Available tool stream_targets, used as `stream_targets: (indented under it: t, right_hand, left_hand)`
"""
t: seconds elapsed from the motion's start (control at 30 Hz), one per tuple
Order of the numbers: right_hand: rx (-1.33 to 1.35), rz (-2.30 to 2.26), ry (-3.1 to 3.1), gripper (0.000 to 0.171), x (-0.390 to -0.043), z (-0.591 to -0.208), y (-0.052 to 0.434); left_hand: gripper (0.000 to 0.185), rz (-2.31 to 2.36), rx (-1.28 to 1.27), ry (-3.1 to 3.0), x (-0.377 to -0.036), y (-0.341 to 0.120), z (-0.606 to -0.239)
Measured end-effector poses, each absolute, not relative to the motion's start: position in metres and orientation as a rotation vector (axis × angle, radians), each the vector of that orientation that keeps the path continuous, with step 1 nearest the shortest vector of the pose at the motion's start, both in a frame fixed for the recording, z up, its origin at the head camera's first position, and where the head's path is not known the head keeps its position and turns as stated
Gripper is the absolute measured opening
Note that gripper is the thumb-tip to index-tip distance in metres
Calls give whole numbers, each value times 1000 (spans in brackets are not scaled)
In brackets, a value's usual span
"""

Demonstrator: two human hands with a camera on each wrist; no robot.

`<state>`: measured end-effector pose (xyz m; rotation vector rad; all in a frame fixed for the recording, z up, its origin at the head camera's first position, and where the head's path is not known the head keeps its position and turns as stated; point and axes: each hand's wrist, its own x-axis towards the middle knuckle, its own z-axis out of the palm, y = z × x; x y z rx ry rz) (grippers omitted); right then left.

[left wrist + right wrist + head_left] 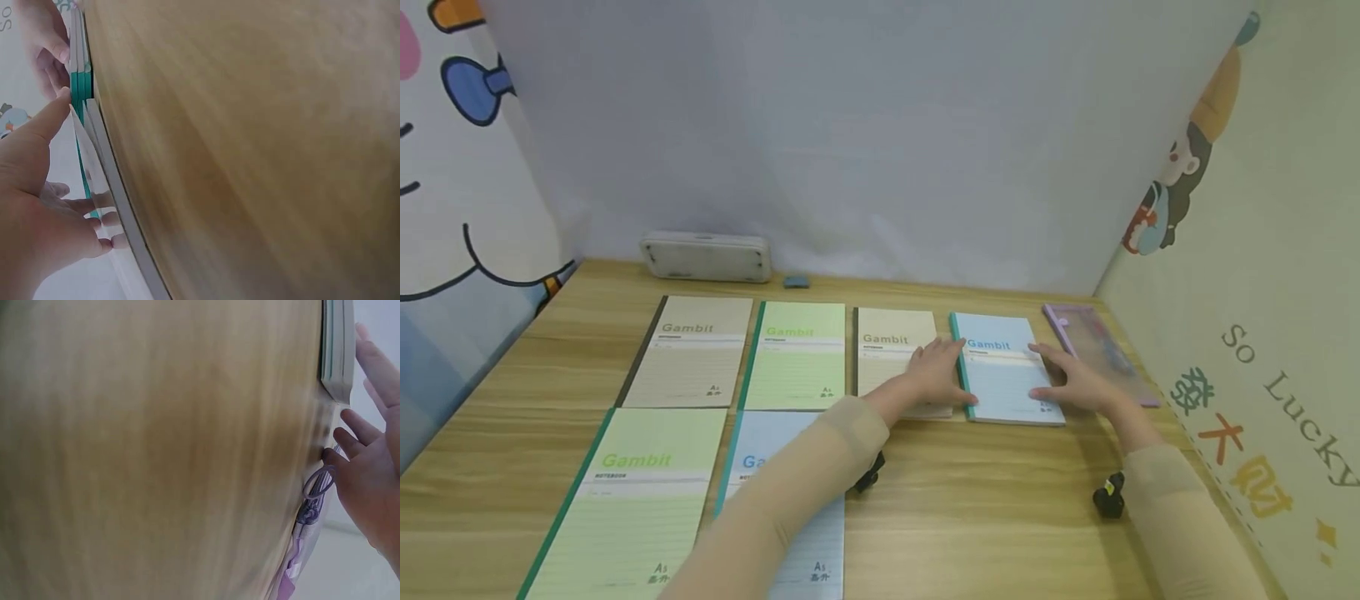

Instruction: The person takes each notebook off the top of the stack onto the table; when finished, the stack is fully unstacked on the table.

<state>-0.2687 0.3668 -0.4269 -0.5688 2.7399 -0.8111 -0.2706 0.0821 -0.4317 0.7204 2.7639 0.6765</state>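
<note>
A blue Gambit notebook (1006, 375) with a teal spine lies flat at the right end of the back row. Its edge in the left wrist view shows stacked layers with teal spines (81, 84). My left hand (936, 375) is at its spine side, thumb and fingertips right at the edge, the palm over a beige notebook (880, 325). On the opposite side my right hand (1078, 383) has its thumb and fingers spread along the right edge. Fingers of both hands look extended. In the right wrist view the right hand (375, 450) is beside the stack's corner (339, 375).
Left of these lie a green notebook (797, 358) and another beige notebook (707, 350). A larger green notebook (632, 500) and blue notebook (805, 533) are in front, the latter partly under my left sleeve. A purple-edged pouch (1097, 342) sits at right; a white case (706, 257) stands behind.
</note>
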Motion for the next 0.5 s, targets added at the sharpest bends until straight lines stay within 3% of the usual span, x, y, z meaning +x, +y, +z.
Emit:
stream_targets:
  t: [0.5]
  right_hand:
    - [-515, -824, 2707, 81, -265, -422, 363]
  left_hand:
    - [95, 756, 678, 2726, -267, 84, -431]
